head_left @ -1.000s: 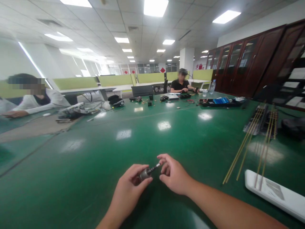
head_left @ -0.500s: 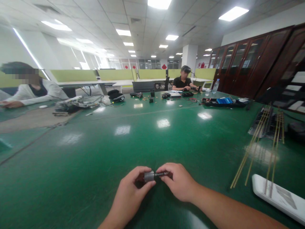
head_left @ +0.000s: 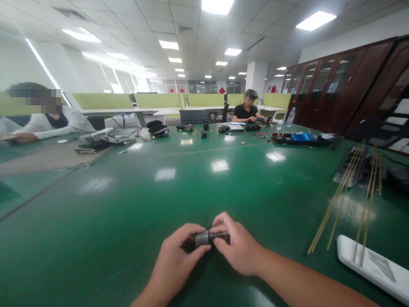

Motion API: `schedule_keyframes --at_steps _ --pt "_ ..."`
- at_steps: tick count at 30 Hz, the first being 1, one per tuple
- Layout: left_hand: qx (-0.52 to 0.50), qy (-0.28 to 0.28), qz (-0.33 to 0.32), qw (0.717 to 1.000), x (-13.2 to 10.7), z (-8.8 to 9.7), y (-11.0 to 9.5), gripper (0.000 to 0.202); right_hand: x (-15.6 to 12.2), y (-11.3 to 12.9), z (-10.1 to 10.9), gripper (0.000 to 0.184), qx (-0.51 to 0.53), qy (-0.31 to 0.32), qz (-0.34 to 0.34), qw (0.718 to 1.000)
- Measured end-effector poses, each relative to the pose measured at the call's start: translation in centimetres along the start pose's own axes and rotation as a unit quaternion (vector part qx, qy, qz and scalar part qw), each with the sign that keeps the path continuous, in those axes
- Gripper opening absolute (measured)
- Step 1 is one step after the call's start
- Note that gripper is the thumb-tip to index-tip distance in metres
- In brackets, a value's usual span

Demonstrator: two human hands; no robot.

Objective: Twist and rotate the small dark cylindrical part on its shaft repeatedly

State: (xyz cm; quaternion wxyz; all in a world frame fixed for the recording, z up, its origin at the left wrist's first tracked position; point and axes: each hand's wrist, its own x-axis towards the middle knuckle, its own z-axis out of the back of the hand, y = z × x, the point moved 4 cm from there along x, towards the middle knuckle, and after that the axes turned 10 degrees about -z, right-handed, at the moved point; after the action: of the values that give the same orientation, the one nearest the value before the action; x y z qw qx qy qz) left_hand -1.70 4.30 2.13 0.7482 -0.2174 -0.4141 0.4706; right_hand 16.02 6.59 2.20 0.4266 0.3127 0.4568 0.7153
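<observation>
A small grey metal cylinder (head_left: 201,238) with a dark threaded shaft (head_left: 218,235) sticking out of its right end lies level just above the green table (head_left: 134,200). My left hand (head_left: 174,260) pinches the cylinder body between thumb and fingers. My right hand (head_left: 238,247) closes its thumb and fingertips around the shaft, right against the cylinder. Both hands meet low in the middle of the head view.
Several thin brass rods (head_left: 340,198) lie to the right, their near ends over a white flat device (head_left: 372,266). Black cases (head_left: 300,138) and small parts sit at the far end. One person (head_left: 247,111) sits opposite, another person's sleeve (head_left: 41,123) rests at left.
The part tilted up to the right a second ago and now lies level. My right fingers have slid from the shaft's tip inward until they touch the cylinder.
</observation>
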Motion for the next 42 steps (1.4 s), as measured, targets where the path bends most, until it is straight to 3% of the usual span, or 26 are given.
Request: schedule_keyframes --at_steps 4,26,42 --pt "0.005 -0.016 -0.012 1.0 0.1 0.0 0.0 0.019 0.3 -0.4 0.0 0.01 -0.008 -0.014 -0.023 1.0" --pt "-0.007 -0.028 0.044 0.999 0.1 0.1 0.4 0.023 0.9 -1.5 0.1 0.013 0.002 -0.043 -0.042 0.998" --pt "0.014 -0.038 0.025 0.999 0.4 0.4 0.4 0.024 1.0 -1.7 0.0 0.012 0.028 -0.048 -0.049 0.997"
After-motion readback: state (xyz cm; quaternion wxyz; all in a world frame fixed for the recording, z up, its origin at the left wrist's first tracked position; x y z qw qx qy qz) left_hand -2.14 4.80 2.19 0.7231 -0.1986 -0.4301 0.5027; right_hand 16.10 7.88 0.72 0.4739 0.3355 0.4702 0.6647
